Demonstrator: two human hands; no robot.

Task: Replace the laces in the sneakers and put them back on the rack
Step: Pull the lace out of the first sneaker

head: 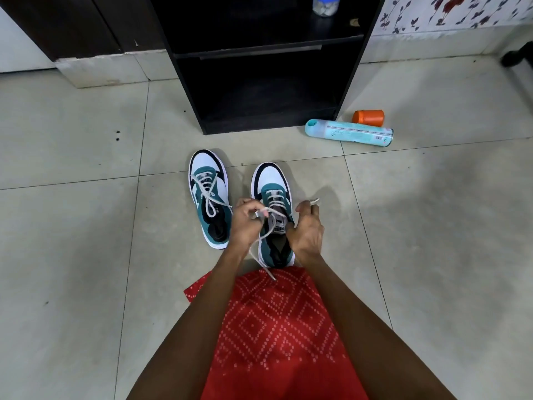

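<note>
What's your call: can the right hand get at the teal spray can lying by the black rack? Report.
Probably yes: bare tile lies between the right hand and the teal spray can, though that hand pinches a white lace and must let go first.

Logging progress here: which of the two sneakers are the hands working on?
The right-hand sneaker, nearer the person: left hand and right hand each pinch part of its lace. The other sneaker stands untouched beside it, lace ends lying loose.
</note>
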